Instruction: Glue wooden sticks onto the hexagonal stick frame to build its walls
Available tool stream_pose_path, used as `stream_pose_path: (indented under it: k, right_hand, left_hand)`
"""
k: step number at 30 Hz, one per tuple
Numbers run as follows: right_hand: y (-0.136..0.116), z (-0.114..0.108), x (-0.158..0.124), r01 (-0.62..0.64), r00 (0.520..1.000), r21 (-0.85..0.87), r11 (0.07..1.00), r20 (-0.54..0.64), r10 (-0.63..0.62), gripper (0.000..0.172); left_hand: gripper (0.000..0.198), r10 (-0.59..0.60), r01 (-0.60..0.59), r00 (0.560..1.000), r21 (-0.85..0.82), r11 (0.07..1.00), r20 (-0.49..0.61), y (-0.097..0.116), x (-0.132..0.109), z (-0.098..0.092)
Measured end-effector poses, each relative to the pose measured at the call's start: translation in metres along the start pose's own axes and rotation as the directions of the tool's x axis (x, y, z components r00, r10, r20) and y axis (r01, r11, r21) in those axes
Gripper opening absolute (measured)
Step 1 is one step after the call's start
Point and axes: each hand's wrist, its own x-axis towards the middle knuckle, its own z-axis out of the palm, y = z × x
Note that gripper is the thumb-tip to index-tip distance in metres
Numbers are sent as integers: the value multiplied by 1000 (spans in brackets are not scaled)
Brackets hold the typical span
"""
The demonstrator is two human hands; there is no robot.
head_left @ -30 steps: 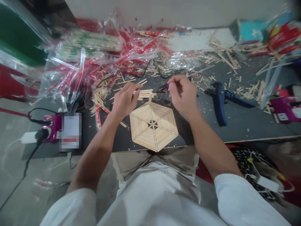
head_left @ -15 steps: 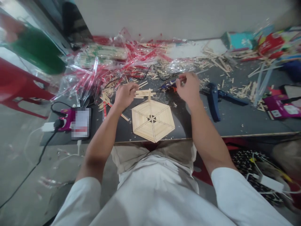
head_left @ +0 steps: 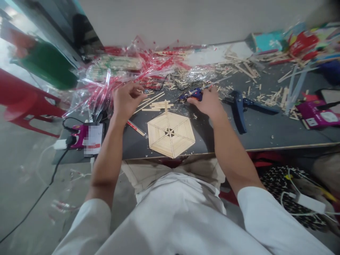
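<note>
My left hand (head_left: 127,101) is raised above the table's back left with its fingers apart, holding nothing, near loose thin wooden sticks (head_left: 147,102). My right hand (head_left: 208,102) grips the rear of a blue hot glue gun (head_left: 195,94) lying at the table's middle. Between the hands, a small stack of wooden sticks (head_left: 158,106) lies behind a flat hexagonal stick frame (head_left: 170,134). The frame has spokes and concentric rings, and one stick stands up at its far corner.
Black tabletop (head_left: 260,136) with a pale wooden front edge, strewn with stick scraps. Blue-handled pliers (head_left: 239,109) lie right of my right hand. Crumpled red-and-clear plastic wrap (head_left: 114,76) lies behind. A magenta device (head_left: 81,136) and cables sit at the left edge.
My left hand has moved left and up, away from the stick stack, and its fingers have spread. My right hand has come down onto the glue gun.
</note>
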Motion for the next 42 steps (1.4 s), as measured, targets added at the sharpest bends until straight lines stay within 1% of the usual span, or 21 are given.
stream_pose_path:
  k: [2, 4, 5, 6, 8, 9, 11, 12, 13, 16, 18, 20, 23, 25, 27, 30, 33, 37, 39, 40, 42]
  right_hand:
    - [4, 0, -1, 15, 999, 12, 1000, 48, -15, 63]
    - [3, 0, -2, 13, 998, 6, 1000, 68, -13, 57]
    - [1, 0, -2, 9, 998, -10, 1000, 61, -8, 53]
    - [-1, 0, -2, 6, 999, -34, 999, 48, -5, 49]
    - [-7, -1, -3, 8, 999, -88, 996, 34, -5, 41]
    - [-11, -2, -3, 9, 999, -107, 994, 38, -4, 38]
    - [-18, -6, -3, -12, 998, -118, 993, 53, 19, 36]
    - [-22, -9, -4, -38, 998, -111, 993, 51, 44, 38]
    - [-25, -13, -5, -68, 997, -100, 993, 41, 73, 41]
    - [-29, -26, -8, -128, 992, -75, 989, 9, 129, 50]
    - [-27, -33, -12, -108, 994, -71, 992, 8, 109, 54]
    - [-19, -37, -16, -73, 997, -58, 996, 3, 74, 59]
    - [-2, -36, -22, -55, 997, -18, 998, -50, 54, 66]
    - [7, -34, -26, -57, 994, 6, 998, -95, 57, 59]
    - [14, -33, -29, -41, 994, 25, 999, -104, 44, 49]
    - [17, -34, -31, 30, 999, 28, 999, -19, -30, 39]
    - [19, -38, -31, 115, 990, 0, 993, 77, -114, 30]
    - [24, -42, -30, 143, 983, -17, 990, 114, -140, 24]
    - [26, -41, -29, 132, 986, -26, 991, 108, -128, 22]
    - [26, -40, -28, 126, 987, -29, 992, 101, -123, 22]
    - [26, -38, -28, 121, 989, -28, 992, 91, -118, 21]
  left_hand:
    - [16, 16, -13, 998, 54, 998, -53, 16, -20, -5]
    - [13, 32, -22, 992, 82, 996, -118, 33, -49, -7]
    - [13, 54, -47, 994, 68, 997, -99, 41, -66, -7]
    - [14, 83, -80, 994, 38, 996, -66, 49, -83, -6]
    - [15, 171, -168, 984, -62, 984, 50, 62, -115, -1]
    - [15, 233, -220, 967, -117, 968, 104, 66, -128, 3]
    - [16, 338, -307, 918, -167, 937, 208, 71, -150, 11]
    - [19, 366, -330, 891, -170, 928, 268, 72, -157, 15]
    - [26, 378, -339, 875, -172, 925, 303, 72, -163, 19]
    - [32, 390, -355, 875, -167, 920, 288, 68, -171, 25]
    - [34, 386, -345, 877, -184, 920, 287, 64, -171, 26]
    - [38, 389, -342, 875, -201, 918, 289, 62, -170, 26]
    - [37, 379, -336, 882, -191, 922, 280, 63, -168, 28]
    - [34, 355, -321, 893, -159, 933, 277, 63, -168, 30]
    - [32, 331, -310, 906, -121, 943, 264, 64, -169, 33]
    - [34, 332, -323, 912, -80, 943, 241, 65, -172, 36]
    - [35, 345, -342, 910, -56, 938, 229, 65, -175, 37]
    - [33, 332, -331, 914, -43, 943, 235, 64, -174, 36]
    - [25, 333, -327, 914, -63, 943, 232, 69, -173, 34]
    - [20, 339, -324, 916, -102, 940, 214, 74, -173, 32]
    - [9, 336, -298, 934, -253, 920, 119, 88, -177, 26]
